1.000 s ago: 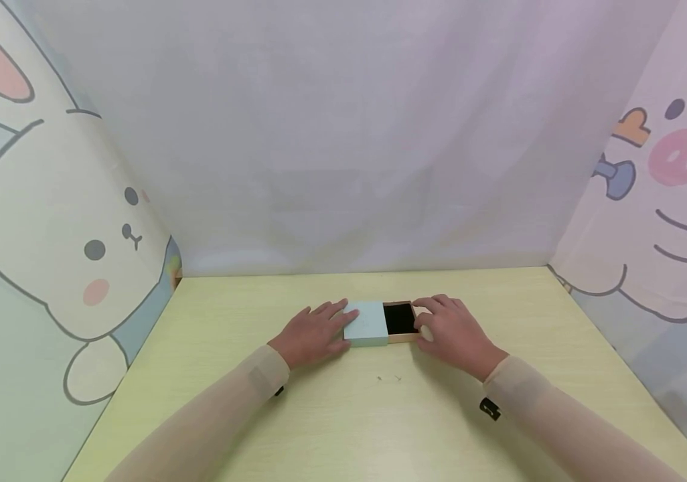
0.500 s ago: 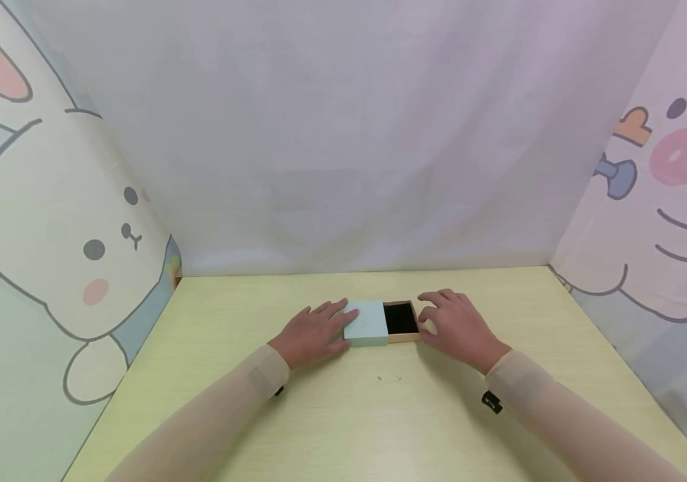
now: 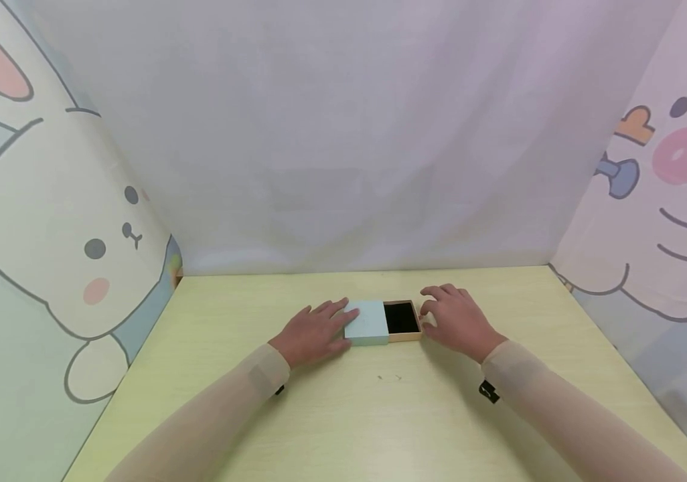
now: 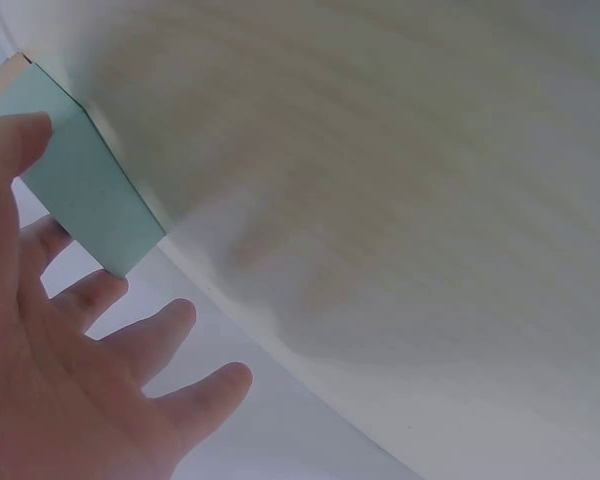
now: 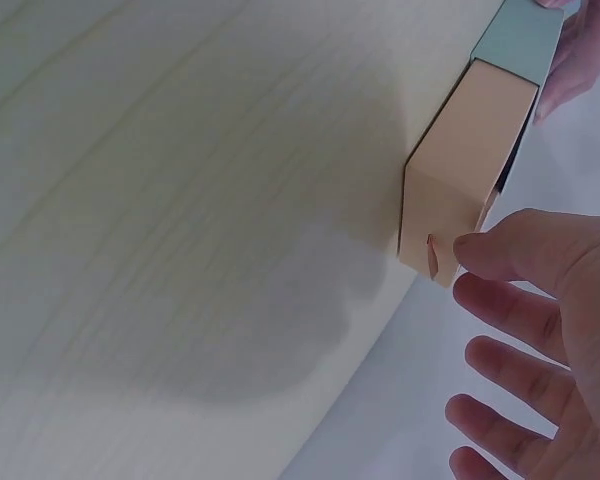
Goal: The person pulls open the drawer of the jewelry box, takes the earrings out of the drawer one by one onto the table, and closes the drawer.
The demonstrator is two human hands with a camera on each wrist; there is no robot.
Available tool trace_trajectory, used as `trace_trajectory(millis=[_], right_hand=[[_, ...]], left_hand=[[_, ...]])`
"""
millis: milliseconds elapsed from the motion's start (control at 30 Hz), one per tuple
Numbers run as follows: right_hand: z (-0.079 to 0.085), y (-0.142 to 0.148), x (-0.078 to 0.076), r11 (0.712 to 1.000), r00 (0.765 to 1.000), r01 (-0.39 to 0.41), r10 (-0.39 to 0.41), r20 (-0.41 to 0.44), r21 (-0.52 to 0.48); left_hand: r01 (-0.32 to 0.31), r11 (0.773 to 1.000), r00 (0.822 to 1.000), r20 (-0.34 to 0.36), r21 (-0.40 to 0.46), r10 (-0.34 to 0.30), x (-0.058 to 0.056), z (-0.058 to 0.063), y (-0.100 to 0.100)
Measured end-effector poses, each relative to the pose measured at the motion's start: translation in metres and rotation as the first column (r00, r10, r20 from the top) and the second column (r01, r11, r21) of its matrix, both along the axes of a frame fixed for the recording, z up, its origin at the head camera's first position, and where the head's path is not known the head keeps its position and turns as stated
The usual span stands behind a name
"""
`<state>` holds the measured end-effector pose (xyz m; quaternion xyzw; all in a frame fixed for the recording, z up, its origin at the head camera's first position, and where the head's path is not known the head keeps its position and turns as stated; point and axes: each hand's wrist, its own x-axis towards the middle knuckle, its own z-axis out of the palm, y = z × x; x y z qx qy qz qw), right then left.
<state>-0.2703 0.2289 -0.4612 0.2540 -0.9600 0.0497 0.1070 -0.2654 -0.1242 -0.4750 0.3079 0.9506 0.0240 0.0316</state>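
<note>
A drawer-style box lies at the middle of the table, made of a light blue sleeve (image 3: 369, 323) and a peach drawer (image 3: 404, 337) that sticks out to the right and shows a black inside. My left hand (image 3: 313, 335) holds the sleeve's left end, index finger on top and thumb along the near side; its outer fingers spread past the sleeve (image 4: 90, 190) in the left wrist view. At the drawer's right end, my right hand (image 3: 459, 325) has its fingers bent and parted. In the right wrist view, the thumb tip stands beside a small pull tab (image 5: 432, 258) on the drawer's end face.
The box rests on a pale wood-grain table (image 3: 379, 428). Two tiny marks (image 3: 389, 377) show on the tabletop in front of it. A plain light curtain (image 3: 355, 147) hangs behind, with cartoon-printed cloth (image 3: 48, 268) at both sides.
My right hand's fingers have come off the drawer's edge and drawn slightly right, parting from each other; more of the drawer's right rim shows. My left hand stays on the sleeve.
</note>
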Motion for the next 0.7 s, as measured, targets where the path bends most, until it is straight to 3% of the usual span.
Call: trace_trajectory(millis=[367,700], right_hand=[[-0.003,-0.004,-0.013,0.998,0.998,0.021,-0.025,0.063,0.058],[-0.009,-0.004,-0.019,0.998,0.998,0.013,-0.017,0.06,0.063]], left_hand=[[0.006,1.0,1.0,0.004,0.009,-0.006,0.0,-0.001,-0.002],[-0.011,1.0,1.0,0.027,0.01,0.011,-0.001,0.0,-0.001]])
